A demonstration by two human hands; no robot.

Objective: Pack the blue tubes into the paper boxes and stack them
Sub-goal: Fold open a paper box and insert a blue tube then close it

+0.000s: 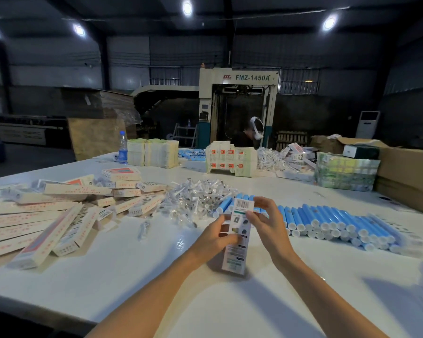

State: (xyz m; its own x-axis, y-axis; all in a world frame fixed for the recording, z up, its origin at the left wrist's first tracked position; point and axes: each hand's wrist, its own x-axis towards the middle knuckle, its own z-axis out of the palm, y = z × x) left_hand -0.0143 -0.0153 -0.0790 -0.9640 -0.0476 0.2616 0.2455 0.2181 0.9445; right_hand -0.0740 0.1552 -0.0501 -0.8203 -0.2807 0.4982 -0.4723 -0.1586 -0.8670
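Both hands, left point(217, 234) and right point(266, 222), pinch one upright paper box point(239, 236). Light, thin card, crushable: judged best held by long edges. Blue tubes point(327, 222) right: likely smooth, rolling.

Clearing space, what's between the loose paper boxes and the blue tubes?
A heap of small clear plastic-wrapped pieces on the white table, shown in the head view.

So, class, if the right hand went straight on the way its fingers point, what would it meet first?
Probably the blue tubes lying just beyond the paper box that the right hand holds; depth is unclear.
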